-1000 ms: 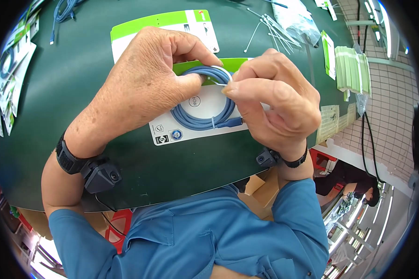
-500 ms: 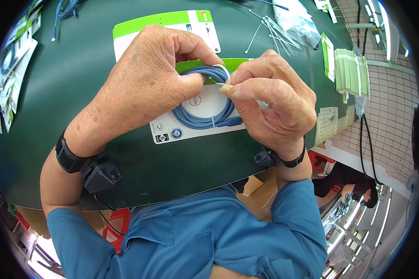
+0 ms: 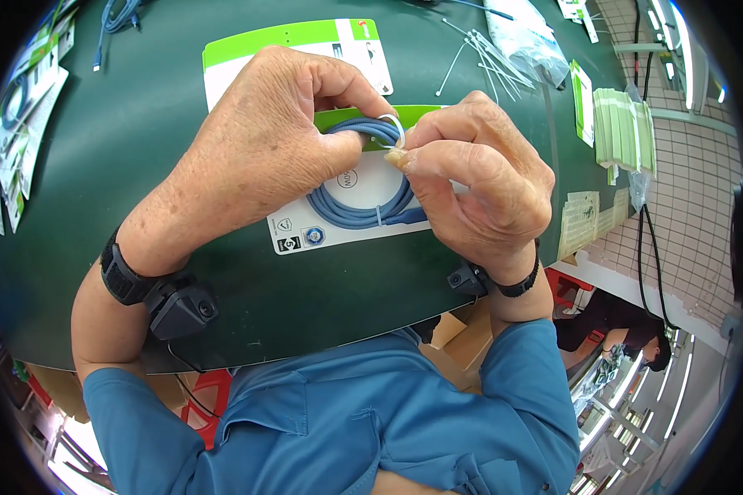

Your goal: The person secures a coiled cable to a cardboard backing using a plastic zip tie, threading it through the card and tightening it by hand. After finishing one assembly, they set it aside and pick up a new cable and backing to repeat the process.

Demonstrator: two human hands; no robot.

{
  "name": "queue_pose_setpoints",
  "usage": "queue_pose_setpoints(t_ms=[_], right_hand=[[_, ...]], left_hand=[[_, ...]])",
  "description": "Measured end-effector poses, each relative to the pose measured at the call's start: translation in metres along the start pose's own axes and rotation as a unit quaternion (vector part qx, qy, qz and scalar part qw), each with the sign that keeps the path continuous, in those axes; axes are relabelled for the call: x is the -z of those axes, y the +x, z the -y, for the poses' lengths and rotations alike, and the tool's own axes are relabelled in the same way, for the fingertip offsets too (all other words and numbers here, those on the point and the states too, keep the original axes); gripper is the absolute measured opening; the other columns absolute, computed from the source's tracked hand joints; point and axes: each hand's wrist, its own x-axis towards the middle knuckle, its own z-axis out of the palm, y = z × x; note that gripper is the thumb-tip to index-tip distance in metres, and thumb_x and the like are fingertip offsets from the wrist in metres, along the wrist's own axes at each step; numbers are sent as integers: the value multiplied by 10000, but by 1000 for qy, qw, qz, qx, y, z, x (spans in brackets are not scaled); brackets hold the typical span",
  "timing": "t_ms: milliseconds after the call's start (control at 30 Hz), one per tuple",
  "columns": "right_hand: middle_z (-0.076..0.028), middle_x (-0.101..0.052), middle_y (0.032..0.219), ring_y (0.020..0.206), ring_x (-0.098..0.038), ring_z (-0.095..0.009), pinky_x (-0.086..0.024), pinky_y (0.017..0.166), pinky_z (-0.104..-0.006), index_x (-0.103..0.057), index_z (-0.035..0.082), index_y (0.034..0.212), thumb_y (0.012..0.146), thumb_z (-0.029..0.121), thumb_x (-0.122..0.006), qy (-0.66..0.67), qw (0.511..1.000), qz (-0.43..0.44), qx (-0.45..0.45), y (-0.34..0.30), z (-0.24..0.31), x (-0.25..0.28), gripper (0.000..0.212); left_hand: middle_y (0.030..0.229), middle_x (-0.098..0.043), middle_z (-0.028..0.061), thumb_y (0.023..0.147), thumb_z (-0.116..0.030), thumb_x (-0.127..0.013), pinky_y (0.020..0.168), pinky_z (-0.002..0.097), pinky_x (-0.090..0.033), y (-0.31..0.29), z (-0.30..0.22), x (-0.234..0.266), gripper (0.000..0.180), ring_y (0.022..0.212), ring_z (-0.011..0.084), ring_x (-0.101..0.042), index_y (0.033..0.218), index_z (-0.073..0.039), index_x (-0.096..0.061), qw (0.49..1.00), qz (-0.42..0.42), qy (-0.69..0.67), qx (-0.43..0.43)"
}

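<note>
Dark green tabletop fills most of the view, bending toward the rim, with a gridded pale wall beyond its right side and another person in dark clothing farther off. Near the middle lies a white-and-green card, with a coiled blue cable on it. Print on the card includes a circled mark inside the coil and, at the lower left corner, a shield outline, a black square emblem and a round blue badge. The left hand has its thumb and forefinger curved around the top of the coil, gripping it between them; its other fingers are hidden. The right hand pinches thumb and forefinger closed on a white tie, which loops around the coil's upper right. A pale band circles the coil's lower strands. Behind the left hand, a second card bears a small red emblem on its green strip. Loose ties fan out beside a clear bag, while banded green cards stand stacked at the right, near a printed paper whose lines are too small to read.
</note>
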Motion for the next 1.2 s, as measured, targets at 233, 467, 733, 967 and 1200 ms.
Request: queue_pose_setpoints(t_ms=[233,467,733,967,1200], right_hand=[[-104,-724,875,709,-620,-185,-477,594,-275,-719,74,940,763,-105,-833,7,1000,-3,-8,-1,-1,-5,276],[-91,-717,872,698,-607,-190,-471,583,-281,-716,73,936,752,-123,-822,-3,1000,-6,-1,-1,0,-6,289],[-80,-707,865,690,-599,-198,-474,580,-287,-722,74,933,714,-132,-826,-6,1000,-4,9,-1,-2,-9,318],[-18,-650,845,700,-612,-198,-506,562,-314,-702,92,884,624,-29,-811,-45,998,-12,30,1,-2,-9,307],[-76,-699,865,661,-618,-200,-484,550,-313,-722,62,899,594,-82,-811,-66,992,105,16,4,12,4,349]], left_hand=[[1024,-770,74,792,82,-624,1024,304,-570,0,2,0,317,1020,127,-718,1063,48,-783,1000,-2,20,10],[962,-775,87,777,30,-644,928,295,-578,0,6,-4,294,928,129,-719,1029,37,-794,1000,-14,20,3],[912,-773,101,762,-14,-660,829,287,-583,1,9,-2,278,850,134,-713,999,28,-801,999,-31,33,-22],[989,-769,50,788,55,-649,875,261,-582,1,0,-2,278,946,94,-704,1030,34,-786,999,13,-4,41],[895,-768,101,773,-10,-649,784,278,-592,-1,0,-6,309,843,120,-713,1042,31,-797,994,26,-87,67]])
